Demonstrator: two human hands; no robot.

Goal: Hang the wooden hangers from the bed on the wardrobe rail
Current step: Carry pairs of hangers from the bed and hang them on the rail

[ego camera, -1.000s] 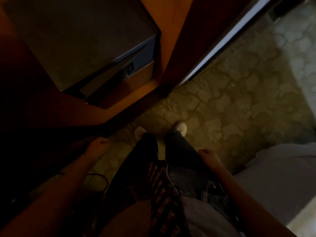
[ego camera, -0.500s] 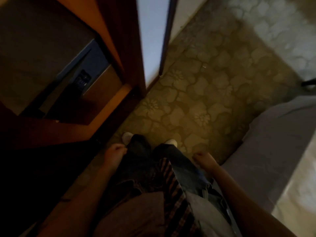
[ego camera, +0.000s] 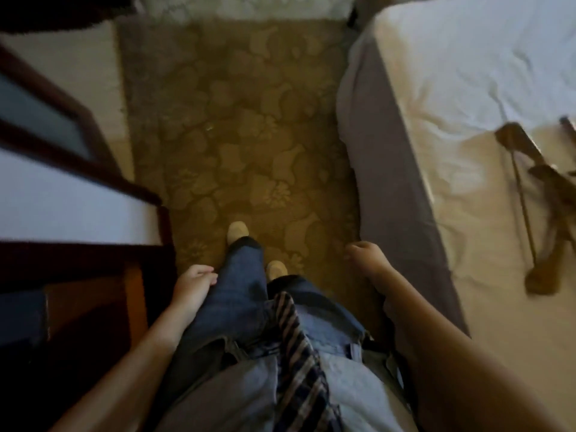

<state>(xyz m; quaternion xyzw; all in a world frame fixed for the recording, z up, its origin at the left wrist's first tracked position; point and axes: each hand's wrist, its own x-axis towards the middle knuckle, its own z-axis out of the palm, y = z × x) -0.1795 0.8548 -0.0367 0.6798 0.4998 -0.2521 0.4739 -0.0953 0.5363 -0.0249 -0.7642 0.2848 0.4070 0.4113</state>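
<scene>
Wooden hangers (ego camera: 542, 185) lie in a blurred pile on the white sheet of the bed (ego camera: 467, 98) at the right edge. My right hand (ego camera: 369, 260) hangs beside the bed's grey side, fingers loosely curled and holding nothing. My left hand (ego camera: 193, 286) rests against my left thigh, loosely curled and empty. The wardrobe (ego camera: 78, 307) stands at the left with its door (ego camera: 62, 194) swung out; its rail is out of view.
A patterned olive rug (ego camera: 237, 126) fills the narrow aisle between wardrobe and bed. My feet in light shoes stand on it. Pale floor shows at the far end and along the left of the rug.
The view has swung right, from the dark wardrobe interior to the aisle and bed. The hangers on the bed have come into sight. Both hands stay low and empty.
</scene>
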